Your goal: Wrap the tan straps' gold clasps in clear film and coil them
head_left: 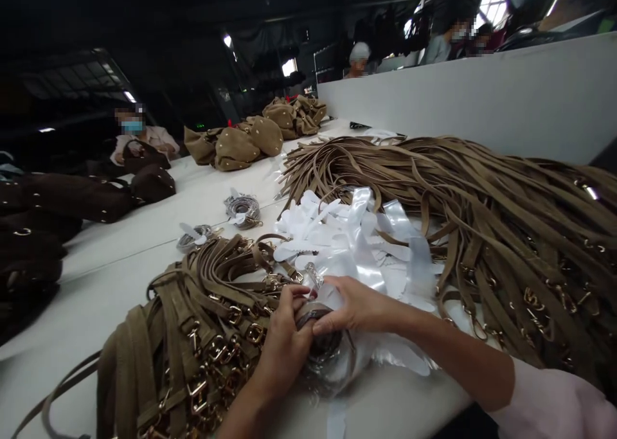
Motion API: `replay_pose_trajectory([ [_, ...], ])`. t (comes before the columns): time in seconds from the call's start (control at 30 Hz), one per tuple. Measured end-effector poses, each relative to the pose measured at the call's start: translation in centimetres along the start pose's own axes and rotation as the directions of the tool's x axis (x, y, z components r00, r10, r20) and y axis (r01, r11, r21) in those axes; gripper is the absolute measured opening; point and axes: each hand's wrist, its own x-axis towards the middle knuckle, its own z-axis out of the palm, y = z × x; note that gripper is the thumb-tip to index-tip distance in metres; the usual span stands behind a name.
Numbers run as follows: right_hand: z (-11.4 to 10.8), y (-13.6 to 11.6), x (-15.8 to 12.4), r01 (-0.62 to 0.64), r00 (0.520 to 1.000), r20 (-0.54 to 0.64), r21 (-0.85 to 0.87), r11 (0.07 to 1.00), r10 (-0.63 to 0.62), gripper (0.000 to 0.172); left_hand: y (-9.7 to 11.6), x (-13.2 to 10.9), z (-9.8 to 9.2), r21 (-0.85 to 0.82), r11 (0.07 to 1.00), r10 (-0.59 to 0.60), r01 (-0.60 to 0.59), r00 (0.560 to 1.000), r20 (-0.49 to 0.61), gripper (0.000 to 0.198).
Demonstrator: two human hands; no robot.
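Between my two hands, near the front edge of the table, is a coiled bag strap (328, 352) wrapped in clear plastic. My left hand (289, 333) curls around its left side, fingers closed on the roll. From the right, my right hand (354, 307) presses on the top of the coil with thumb and fingers, where a white paper-like piece shows. A stack of olive-brown straps (212, 310) with gold buckles and clasps lies just left of my left hand. Behind my hands spreads a pile of white tags and clear plastic strips (337, 233).
Long brown straps (434, 182) heap along the right side. Two wrapped coils (242, 211) sit farther back. Brown bags (250, 143) stand at the far end, dark brown bags (91, 191) at left. A white partition (463, 95) closes the right; people work beyond.
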Motion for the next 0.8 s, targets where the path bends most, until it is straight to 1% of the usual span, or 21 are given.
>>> replay_pose_trajectory([
  [0.07, 0.2, 0.1, -0.1, 0.021, 0.998, 0.057, 0.172, 0.985, -0.031, 0.048, 0.3, 0.1, -0.1, -0.128, 0.992, -0.002, 0.0, 1.0, -0.019, 0.045],
  [0.1, 0.3, 0.1, -0.2, 0.044, 0.997, 0.044, 0.237, 0.971, -0.056, 0.044, 0.5, 0.2, -0.1, -0.206, 0.979, -0.008, 0.004, 1.0, -0.018, 0.047],
  [0.13, 0.4, 0.0, -0.2, 0.076, 0.997, 0.006, 0.279, 0.957, -0.081, 0.041, 0.7, 0.2, -0.1, -0.284, 0.959, -0.016, 0.011, 1.0, -0.013, 0.051],
  [0.23, 0.4, -0.3, -0.4, 0.185, 0.976, -0.173, 0.332, 0.925, -0.134, 0.036, 1.2, 0.2, 0.3, -0.466, 0.884, -0.05, 0.027, 0.998, -0.037, 0.061],
  [0.3, 0.4, -0.3, -0.6, 0.211, 0.953, -0.282, 0.358, 0.909, -0.11, 0.038, 1.4, 0.1, 0.8, -0.58, 0.814, -0.1, 0.042, 0.993, -0.069, 0.063],
  [0.37, 0.5, -0.2, -0.7, 0.197, 0.931, -0.361, 0.369, 0.908, -0.055, 0.044, 1.5, -0.1, 1.3, -0.693, 0.717, -0.172, 0.073, 0.982, -0.074, 0.059],
  [0.43, 0.8, 0.1, -0.7, 0.176, 0.924, -0.383, 0.384, 0.906, -0.017, 0.048, 1.7, -0.2, 1.5, -0.766, 0.633, -0.22, 0.107, 0.974, -0.046, 0.057],
  [0.5, 1.2, 0.3, -0.7, 0.171, 0.928, -0.374, 0.416, 0.893, -0.003, 0.05, 2.0, -0.3, 1.4, -0.798, 0.591, -0.232, 0.12, 0.972, -0.026, 0.059],
  [0.57, 1.5, 0.2, -0.7, 0.169, 0.933, -0.36, 0.456, 0.874, 0.008, 0.051, 2.3, -0.3, 1.2, -0.795, 0.597, -0.214, 0.107, 0.976, -0.029, 0.06],
  [0.7, 1.7, -0.3, -0.9, 0.148, 0.941, -0.335, 0.536, 0.831, 0.049, 0.049, 2.8, -0.4, 0.9, -0.722, 0.691, -0.159, 0.041, 0.983, -0.096, 0.059],
  [0.8, 1.9, -0.3, -1.1, 0.133, 0.954, -0.293, 0.601, 0.788, 0.063, 0.049, 2.7, -0.5, 1.0, -0.692, 0.72, -0.136, 0.053, 0.988, -0.066, 0.054],
])
